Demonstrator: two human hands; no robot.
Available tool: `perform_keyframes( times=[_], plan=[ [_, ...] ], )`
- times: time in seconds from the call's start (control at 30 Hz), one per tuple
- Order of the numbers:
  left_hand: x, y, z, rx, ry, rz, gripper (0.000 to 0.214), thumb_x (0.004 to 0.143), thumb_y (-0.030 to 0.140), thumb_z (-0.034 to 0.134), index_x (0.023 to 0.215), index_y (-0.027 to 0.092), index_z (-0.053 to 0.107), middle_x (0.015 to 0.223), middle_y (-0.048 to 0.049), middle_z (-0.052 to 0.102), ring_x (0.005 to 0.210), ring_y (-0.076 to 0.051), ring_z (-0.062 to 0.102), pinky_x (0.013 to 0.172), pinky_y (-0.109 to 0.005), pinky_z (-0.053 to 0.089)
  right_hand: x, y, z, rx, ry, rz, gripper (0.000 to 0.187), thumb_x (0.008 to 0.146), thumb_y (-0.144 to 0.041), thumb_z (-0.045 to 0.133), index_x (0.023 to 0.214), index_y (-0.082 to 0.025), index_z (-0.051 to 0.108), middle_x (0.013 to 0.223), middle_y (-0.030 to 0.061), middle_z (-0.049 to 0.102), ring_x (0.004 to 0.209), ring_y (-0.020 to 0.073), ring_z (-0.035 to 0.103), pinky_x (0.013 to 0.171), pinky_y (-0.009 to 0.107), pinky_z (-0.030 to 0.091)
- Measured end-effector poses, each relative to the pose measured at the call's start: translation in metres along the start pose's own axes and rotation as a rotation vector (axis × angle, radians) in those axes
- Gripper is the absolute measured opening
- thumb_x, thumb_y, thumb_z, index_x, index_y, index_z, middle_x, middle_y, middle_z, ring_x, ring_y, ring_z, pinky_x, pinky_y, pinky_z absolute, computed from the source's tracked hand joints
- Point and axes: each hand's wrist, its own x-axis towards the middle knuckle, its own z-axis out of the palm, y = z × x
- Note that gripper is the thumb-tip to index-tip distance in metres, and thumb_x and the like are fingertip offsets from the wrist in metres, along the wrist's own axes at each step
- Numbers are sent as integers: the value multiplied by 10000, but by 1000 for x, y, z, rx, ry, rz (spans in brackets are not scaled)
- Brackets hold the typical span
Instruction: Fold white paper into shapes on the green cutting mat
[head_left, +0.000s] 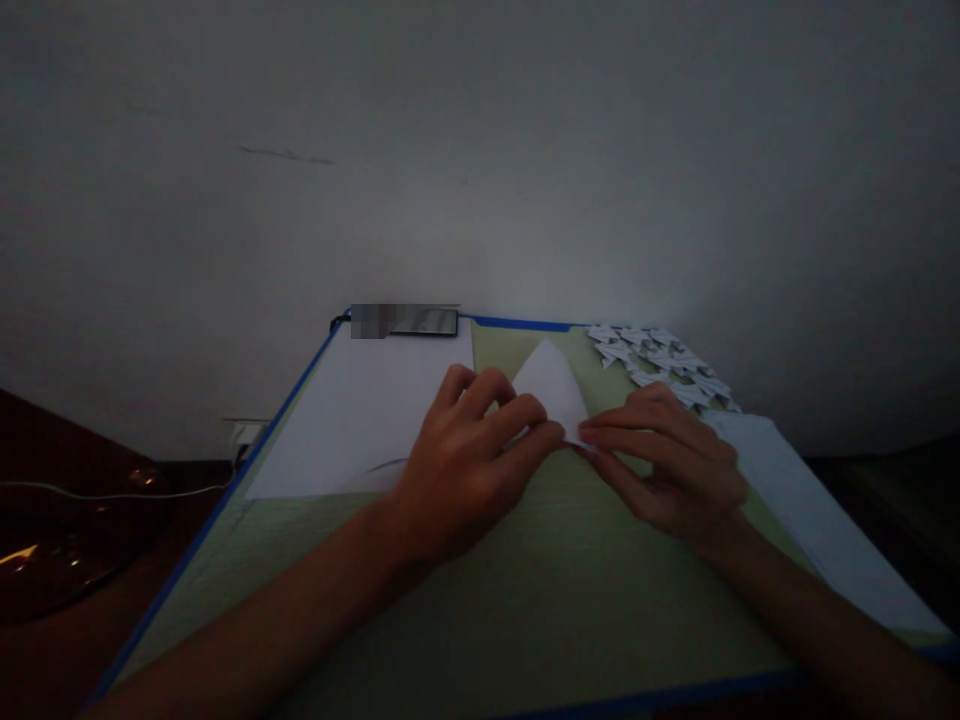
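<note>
A small folded white paper [553, 385] stands up to a blunt point over the middle of the table. My left hand [480, 455] is closed on its lower left edge, with the fingers bent. At the lower right corner, my right hand [667, 460] pinches the same paper between thumb and fingertips. Both hands are close together, and part of the paper's lower edge is hidden behind the left fingers.
A large white sheet [337, 410] lies at the left, with a dark phone-like device [426, 321] at its far edge. Several folded paper pieces [660, 360] cover the far right corner. More white paper [810, 520] lies along the right edge of the blue-rimmed table [525, 620]. Behind rises a wall [480, 200].
</note>
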Motion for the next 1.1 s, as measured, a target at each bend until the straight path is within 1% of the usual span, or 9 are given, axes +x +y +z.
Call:
perform_keyframes(
  times=[0.17,0.37,0.57,0.67,0.83,0.97,1.1],
  plan=[
    [1,0,0,5,0,4,81,932,140,630,974,208,648,854,-15,696,790,-166,518,717,-355,360,-3,0,-1,-7,-21,1,454,781,-50,773,1164,-287,715,927,9,796,729,186,725,628,358,516],
    [0,0,1,10,2,9,76,928,139,637,965,204,644,846,-17,697,791,-170,521,715,-355,354,-4,-1,-3,-12,-42,-8,474,792,-32,767,1201,-264,708,973,28,801,738,187,735,640,367,512],
    [0,0,1,8,1,0,60,922,151,650,939,209,642,830,-12,693,784,-170,516,718,-358,351,-3,-1,-4,-12,-46,-7,483,816,-54,754,1228,-300,697,990,15,801,743,184,734,639,369,504],
    [1,0,1,9,4,5,49,919,156,658,918,203,642,811,-9,689,777,-168,515,719,-357,352,-4,-1,-4,-17,-43,-8,482,801,-58,769,1211,-303,702,983,9,799,748,182,730,644,365,502],
    [2,0,0,16,-11,9,66,919,187,674,865,191,637,790,-6,686,765,-163,515,719,-352,356,-1,-4,-2,-24,-21,-11,467,745,-48,816,1147,-262,715,911,13,795,722,180,725,652,359,509],
    [2,0,-1,25,-43,4,75,930,190,660,859,195,640,801,-7,692,772,-164,524,724,-354,359,3,-5,-2,-8,-13,-8,398,761,-60,812,1091,-255,708,889,8,795,718,176,729,654,352,515],
    [1,-1,-1,13,-31,7,40,927,167,653,899,194,652,822,-10,700,776,-166,533,726,-361,368,2,-5,-2,-4,-30,-5,353,762,-58,809,1054,-229,707,891,21,793,729,180,731,657,355,515]
  ],
)
